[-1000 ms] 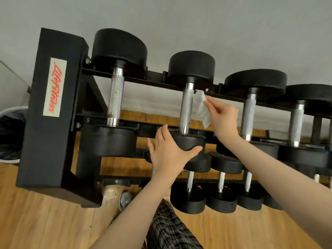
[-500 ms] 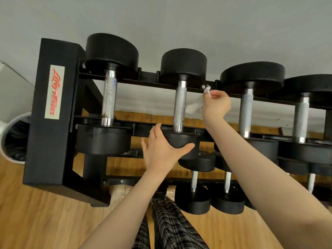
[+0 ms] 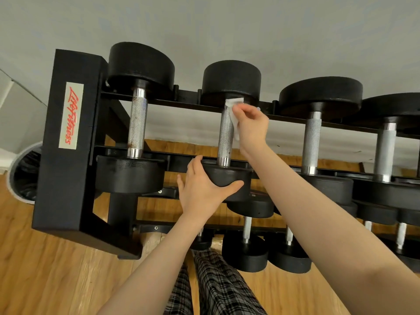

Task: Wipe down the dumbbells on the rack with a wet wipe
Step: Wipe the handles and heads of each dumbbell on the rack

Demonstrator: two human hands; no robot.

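A black rack [image 3: 66,155] carries several black dumbbells with knurled steel handles on its top tier. The second dumbbell from the left [image 3: 230,80] has my left hand [image 3: 202,189] cupped around its near head. My right hand [image 3: 251,126] presses a white wet wipe [image 3: 234,110] against the upper part of that dumbbell's handle [image 3: 225,137], just under the far head. The wipe is folded and partly hidden by my fingers. The leftmost dumbbell [image 3: 137,123] shows rust spots on its handle.
Smaller dumbbells [image 3: 246,253] sit on the lower tiers. A round bin with a dark liner [image 3: 22,173] stands left of the rack on the wooden floor. A grey wall is behind. My plaid trouser legs [image 3: 216,285] are below.
My right hand moved left from beside the handle and laid the wipe onto the upper handle. The left hand stayed on the near head.
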